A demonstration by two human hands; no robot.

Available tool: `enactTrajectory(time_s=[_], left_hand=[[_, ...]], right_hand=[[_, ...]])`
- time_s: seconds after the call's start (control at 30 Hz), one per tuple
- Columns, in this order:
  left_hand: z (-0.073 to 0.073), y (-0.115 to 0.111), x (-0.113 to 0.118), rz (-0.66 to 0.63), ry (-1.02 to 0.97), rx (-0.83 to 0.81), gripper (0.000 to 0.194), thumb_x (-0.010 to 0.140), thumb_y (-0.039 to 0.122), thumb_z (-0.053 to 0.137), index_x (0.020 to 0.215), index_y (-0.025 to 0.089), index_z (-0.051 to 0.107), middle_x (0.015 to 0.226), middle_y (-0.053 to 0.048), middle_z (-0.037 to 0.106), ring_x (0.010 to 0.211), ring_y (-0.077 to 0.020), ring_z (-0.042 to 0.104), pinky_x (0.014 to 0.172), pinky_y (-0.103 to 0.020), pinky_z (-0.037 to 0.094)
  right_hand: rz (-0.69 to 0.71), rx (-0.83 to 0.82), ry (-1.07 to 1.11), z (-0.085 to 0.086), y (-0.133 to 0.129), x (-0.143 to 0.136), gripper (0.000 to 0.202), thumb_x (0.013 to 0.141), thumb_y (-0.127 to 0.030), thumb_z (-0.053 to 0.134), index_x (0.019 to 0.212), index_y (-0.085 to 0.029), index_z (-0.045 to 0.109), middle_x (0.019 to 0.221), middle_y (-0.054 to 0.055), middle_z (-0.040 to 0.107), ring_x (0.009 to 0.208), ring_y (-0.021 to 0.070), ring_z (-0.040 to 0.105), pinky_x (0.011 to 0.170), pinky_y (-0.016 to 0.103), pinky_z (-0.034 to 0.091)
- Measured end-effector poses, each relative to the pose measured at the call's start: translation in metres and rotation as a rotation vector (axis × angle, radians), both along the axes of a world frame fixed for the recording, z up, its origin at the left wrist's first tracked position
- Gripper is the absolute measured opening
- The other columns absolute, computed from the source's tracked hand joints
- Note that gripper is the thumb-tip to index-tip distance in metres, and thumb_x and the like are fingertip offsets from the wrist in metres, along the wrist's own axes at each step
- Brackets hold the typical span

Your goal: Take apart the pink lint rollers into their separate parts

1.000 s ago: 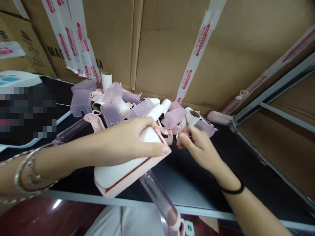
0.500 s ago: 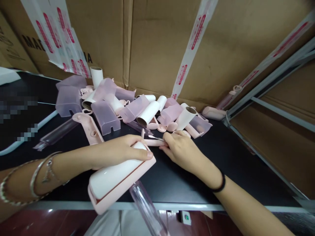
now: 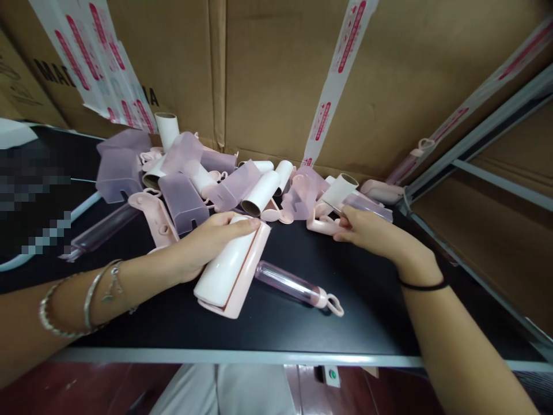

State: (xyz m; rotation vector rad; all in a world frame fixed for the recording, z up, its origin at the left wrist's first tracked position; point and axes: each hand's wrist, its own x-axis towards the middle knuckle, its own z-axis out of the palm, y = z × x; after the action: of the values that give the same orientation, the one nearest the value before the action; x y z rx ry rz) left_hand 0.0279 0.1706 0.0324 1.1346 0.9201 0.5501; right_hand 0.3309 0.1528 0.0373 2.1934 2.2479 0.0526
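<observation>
My left hand (image 3: 211, 239) is closed around the head of a lint roller (image 3: 231, 266), with its thumb across the top end. White paper roll sits in a pale pink holder, and the clear handle (image 3: 291, 283) with a pink loop points right, low over the black tabletop. At the front of the pile, my right hand (image 3: 374, 233) is closed on a slim metal tool (image 3: 332, 207), whose kind I cannot make out. A pink bracket-shaped lint roller part (image 3: 322, 226) lies at the same fingertips, its right end hidden by them.
Behind my hands is a pile of white paper rolls (image 3: 261, 193), translucent purple covers (image 3: 184, 202) and pink parts. A pink holder (image 3: 155, 216) lies left, near a clear handle (image 3: 101, 230). Cardboard (image 3: 268, 86) stands behind; a metal shelf frame (image 3: 496, 184) is at right.
My right hand has moved right and away from the lint roller with the metal tool and pink part. My left hand has raised the roller and turned it, swinging its handle to the right.
</observation>
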Motion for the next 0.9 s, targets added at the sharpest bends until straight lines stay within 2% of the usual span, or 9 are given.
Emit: enactTrajectory(time_s=[0.07,0.17,0.27,0.4,0.47,0.53,0.63,0.73,0.9], left_hand=[[-0.002,0.0,0.001,0.029,-0.05,-0.012,0.039,0.074,0.051,0.066,0.091,0.019,0.053,0.066,0.003,0.061,0.057,-0.0131,0.06,0.051,-0.023,0.047],[-0.007,-0.001,0.004,0.205,-0.143,0.003,0.037,0.073,0.046,0.068,0.093,0.019,0.052,0.068,0.001,0.062,0.057,-0.0152,0.06,0.053,-0.028,0.05],[-0.012,-0.002,0.008,0.428,-0.292,0.115,0.036,0.074,0.044,0.068,0.092,0.018,0.053,0.075,0.0,0.063,0.065,-0.0142,0.06,0.063,-0.028,0.051],[-0.014,-0.001,0.01,0.534,-0.512,0.223,0.038,0.074,0.041,0.07,0.096,0.017,0.052,0.087,0.0,0.06,0.084,-0.0141,0.058,0.079,-0.03,0.049],[-0.014,-0.002,0.012,0.536,-0.598,0.244,0.033,0.077,0.037,0.068,0.097,0.016,0.051,0.096,-0.001,0.059,0.098,-0.015,0.055,0.09,-0.03,0.045],[-0.015,-0.004,0.014,0.501,-0.676,0.251,0.029,0.081,0.033,0.066,0.099,0.018,0.049,0.106,-0.002,0.057,0.111,-0.015,0.05,0.097,-0.03,0.04],[-0.019,-0.008,0.016,0.395,-0.685,0.221,0.033,0.082,0.036,0.064,0.104,0.021,0.046,0.113,-0.002,0.055,0.114,-0.0146,0.048,0.099,-0.032,0.038],[-0.023,-0.007,0.015,0.252,-0.542,0.268,0.039,0.079,0.041,0.066,0.106,0.021,0.047,0.105,0.0,0.055,0.103,-0.0125,0.051,0.093,-0.028,0.041],[-0.023,-0.009,0.009,0.007,-0.375,0.411,0.042,0.071,0.029,0.075,0.103,0.019,0.048,0.106,-0.001,0.054,0.098,-0.0127,0.054,0.084,-0.025,0.045]], right_hand=[[-0.006,0.171,0.015,0.004,-0.009,-0.011,0.026,0.077,-0.039,0.062,0.076,-0.021,0.043,0.072,0.002,0.059,0.061,0.0161,0.052,0.053,0.026,0.03],[0.015,0.411,0.148,0.013,-0.026,-0.037,0.03,0.083,-0.047,0.054,0.074,-0.022,0.041,0.068,0.001,0.055,0.058,0.0148,0.05,0.053,0.026,0.031],[0.071,0.56,0.397,0.018,-0.035,-0.059,0.032,0.086,-0.048,0.05,0.071,-0.022,0.039,0.063,-0.003,0.05,0.052,0.011,0.044,0.053,0.026,0.034],[0.003,0.933,0.881,0.008,-0.032,-0.075,0.031,0.079,-0.042,0.061,0.079,-0.024,0.036,0.076,-0.003,0.048,0.067,0.0115,0.05,0.067,0.028,0.043],[-0.059,0.753,1.299,-0.004,-0.028,-0.086,0.039,0.073,-0.043,0.067,0.08,-0.024,0.034,0.078,-0.004,0.047,0.071,0.0115,0.052,0.068,0.028,0.046],[-0.146,0.366,1.638,-0.018,-0.027,-0.102,0.045,0.066,-0.046,0.072,0.079,-0.024,0.035,0.079,-0.004,0.048,0.073,0.0121,0.054,0.064,0.028,0.048],[-0.138,0.041,1.895,-0.032,-0.029,-0.125,0.048,0.061,-0.041,0.078,0.077,-0.024,0.035,0.083,-0.004,0.057,0.071,0.0116,0.057,0.059,0.025,0.048],[-0.11,0.109,1.941,-0.034,-0.03,-0.131,0.045,0.06,-0.034,0.08,0.073,-0.023,0.038,0.078,-0.005,0.061,0.07,0.0103,0.058,0.062,0.024,0.05],[-0.135,0.299,1.885,-0.021,-0.023,-0.113,0.036,0.064,-0.034,0.077,0.078,-0.021,0.047,0.08,-0.002,0.066,0.068,0.0106,0.062,0.068,0.027,0.053]])
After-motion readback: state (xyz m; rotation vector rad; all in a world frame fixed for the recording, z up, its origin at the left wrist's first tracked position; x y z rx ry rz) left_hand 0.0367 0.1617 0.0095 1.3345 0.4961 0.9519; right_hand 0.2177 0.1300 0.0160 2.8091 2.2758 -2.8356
